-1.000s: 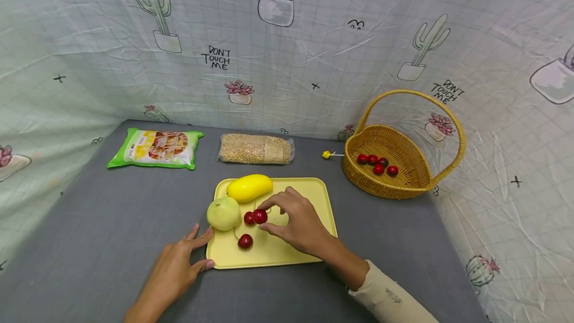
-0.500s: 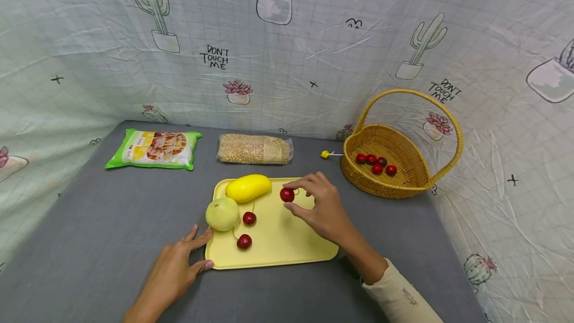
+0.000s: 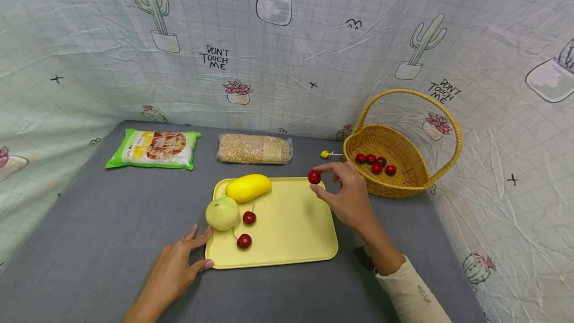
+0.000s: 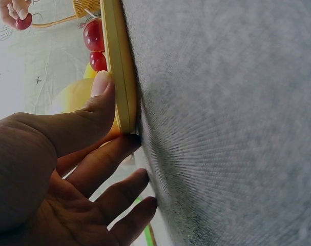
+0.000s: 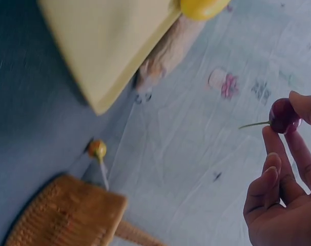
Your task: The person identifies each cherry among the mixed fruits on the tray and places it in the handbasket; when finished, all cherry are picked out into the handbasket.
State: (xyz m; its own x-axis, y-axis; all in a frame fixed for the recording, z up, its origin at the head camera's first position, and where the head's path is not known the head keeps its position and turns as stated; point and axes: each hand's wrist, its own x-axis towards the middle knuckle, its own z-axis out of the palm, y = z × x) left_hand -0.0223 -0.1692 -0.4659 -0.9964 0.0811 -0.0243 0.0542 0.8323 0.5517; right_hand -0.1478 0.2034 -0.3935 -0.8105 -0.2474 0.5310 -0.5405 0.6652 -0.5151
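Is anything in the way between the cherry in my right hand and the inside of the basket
Nothing visible blocks it from above. The cherry in your right hand would just need to clear the rim of the basket. The yellow lollipop lies beside the basket and seems unlikely to interfere.

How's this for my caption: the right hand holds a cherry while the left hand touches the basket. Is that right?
Not the basket: the head view shows the left hand touching the yellow tray. The right hand does hold a cherry.
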